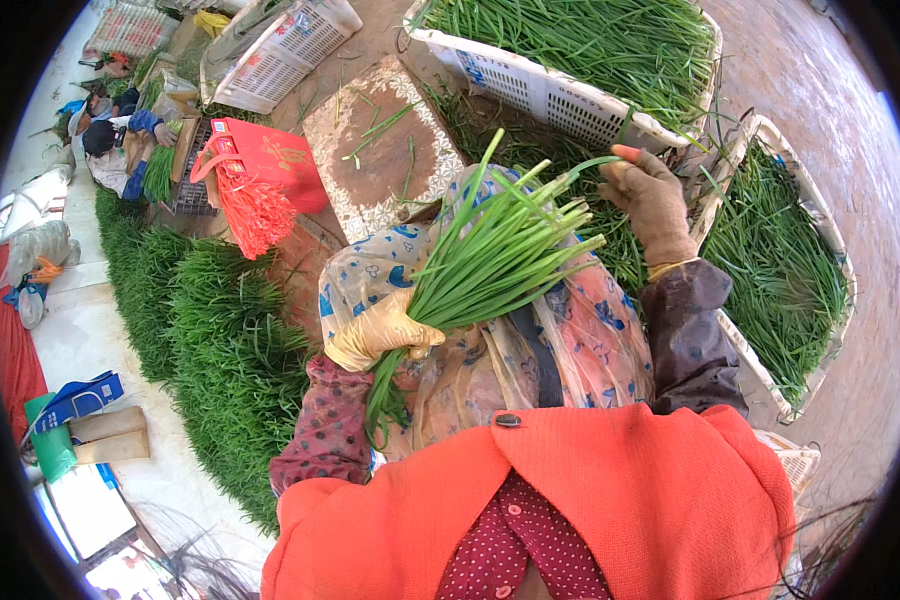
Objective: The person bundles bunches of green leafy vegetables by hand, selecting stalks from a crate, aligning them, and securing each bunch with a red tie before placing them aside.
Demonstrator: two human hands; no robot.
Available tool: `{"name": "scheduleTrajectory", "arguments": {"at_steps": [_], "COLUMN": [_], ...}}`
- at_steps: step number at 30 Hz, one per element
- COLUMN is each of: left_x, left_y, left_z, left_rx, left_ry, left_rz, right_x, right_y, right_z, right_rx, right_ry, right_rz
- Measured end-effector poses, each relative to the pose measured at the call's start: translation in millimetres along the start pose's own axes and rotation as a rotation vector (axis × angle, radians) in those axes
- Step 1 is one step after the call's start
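My left hand [386, 331], in a yellowish glove, is closed around a bunch of long green leafy stalks [487, 262], like garlic chives, above my lap. Their pale cut ends point up and to the right. My right hand [645, 202], in a brown glove with an orange-red fingertip, pinches a single green blade [592, 161] by the bunch's pale ends. Under the bunch, a clear plastic apron with blue prints [450, 382] covers my lap. In front of my knees lies a dirty patterned board [382, 150] with a few loose stalks on it.
White plastic crates of greens stand at the upper right [570, 105] and right [832, 247]. A red bag [289, 161] holds red ties [251, 210]. Upright greens [232, 337] line the left. Another white crate [281, 56] stands at the top. A co-worker [109, 150] sits at the upper left.
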State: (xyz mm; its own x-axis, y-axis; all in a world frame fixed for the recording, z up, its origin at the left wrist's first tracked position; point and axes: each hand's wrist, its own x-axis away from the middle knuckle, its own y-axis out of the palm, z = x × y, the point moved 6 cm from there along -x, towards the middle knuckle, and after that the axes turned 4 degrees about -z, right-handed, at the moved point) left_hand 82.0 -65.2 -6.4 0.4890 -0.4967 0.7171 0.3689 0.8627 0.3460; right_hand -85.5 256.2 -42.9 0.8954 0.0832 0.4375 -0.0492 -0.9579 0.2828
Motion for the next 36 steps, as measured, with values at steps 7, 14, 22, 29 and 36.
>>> {"name": "scheduleTrajectory", "arguments": {"at_steps": [7,14,22,29,36], "left_x": [-0.2,2.5,-1.4,4.5,9.0], "left_y": [9.5,15.8,21.5,15.6,32.2], "left_z": [16.1,23.6,27.0,25.3,44.9], "left_rx": [-0.068,-0.182,-0.177,-0.482,-0.900], "left_ry": [-0.008,-0.003,0.006,0.133,0.304], "left_rz": [0.006,0.068,0.060,0.145,0.289], "right_x": [47.5,33.1,30.9,-8.7,19.4], "right_y": [61.4,59.4,47.5,-34.1,48.6], "right_z": [-20.5,12.6,-1.1,9.9,-10.9], "right_rx": [0.732,0.524,1.341,0.063,0.782], "right_ry": [-0.107,-0.035,-0.338,0.141,0.141], "right_rz": [-0.432,-0.284,-0.013,-0.037,-0.605]}}
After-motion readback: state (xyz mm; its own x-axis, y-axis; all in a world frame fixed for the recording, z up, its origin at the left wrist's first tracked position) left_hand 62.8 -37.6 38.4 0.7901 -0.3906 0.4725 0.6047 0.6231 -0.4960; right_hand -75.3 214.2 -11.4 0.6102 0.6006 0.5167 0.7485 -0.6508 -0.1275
